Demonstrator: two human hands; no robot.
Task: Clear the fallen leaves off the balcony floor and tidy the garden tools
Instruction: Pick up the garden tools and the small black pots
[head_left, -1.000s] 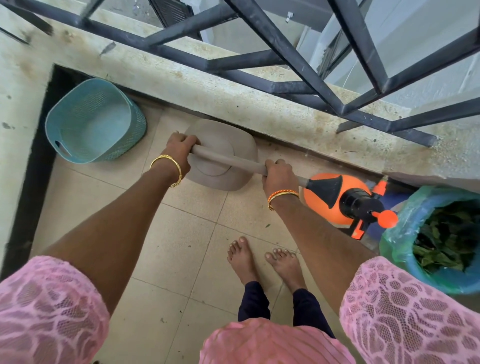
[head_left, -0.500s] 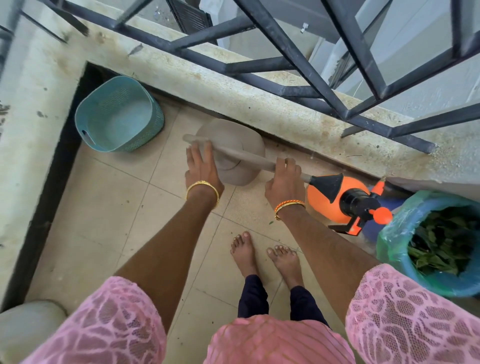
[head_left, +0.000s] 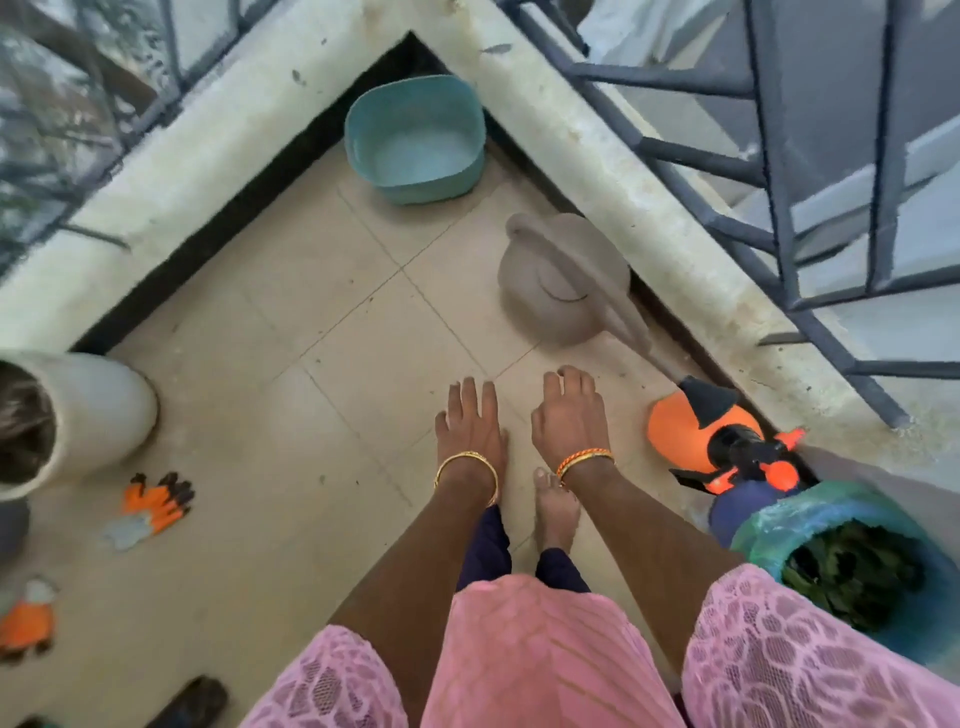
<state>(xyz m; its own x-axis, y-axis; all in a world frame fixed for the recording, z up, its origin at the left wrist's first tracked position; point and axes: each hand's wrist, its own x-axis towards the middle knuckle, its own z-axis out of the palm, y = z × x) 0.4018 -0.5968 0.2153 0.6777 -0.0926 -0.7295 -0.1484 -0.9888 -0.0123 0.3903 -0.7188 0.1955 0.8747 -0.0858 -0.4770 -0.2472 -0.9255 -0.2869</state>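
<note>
Both hands are seen from above, held out over the tiled floor (head_left: 322, 415) with nothing in them. The left hand (head_left: 470, 428) is spread flat, its fingers (head_left: 470, 397) straight and released. The right hand (head_left: 569, 415) is relaxed, its fingers (head_left: 569, 376) loosely bent and grasping nothing.

One grey watering can (head_left: 563, 278) is set on the floor ahead of the right hand, clear of the fingers, with its spout running back and right along the ledge (head_left: 649, 208). The spout's end lies just beside one orange sprayer (head_left: 691, 431), which is placed right of the right hand and apart from it. One teal basket (head_left: 415, 137) is stood in the corner, well beyond both hands. At the right edge, one green-lined bin (head_left: 779, 525) filled with leaves (head_left: 852, 571) is seen next to the sprayer.

To the left, well apart from the hands, one orange glove (head_left: 153, 506) is laid on the floor near one pale pot (head_left: 88, 410). A second orange item (head_left: 26, 621) is seen at the left edge, too blurred to be named with certainty. A dark object (head_left: 192, 699) lies at the bottom edge; what it is cannot be told.

Two bangles are worn, one gold (head_left: 465, 460) on the left wrist and one orange (head_left: 584, 457) on the right. One bare foot (head_left: 556, 512) is visible between the forearms.
</note>
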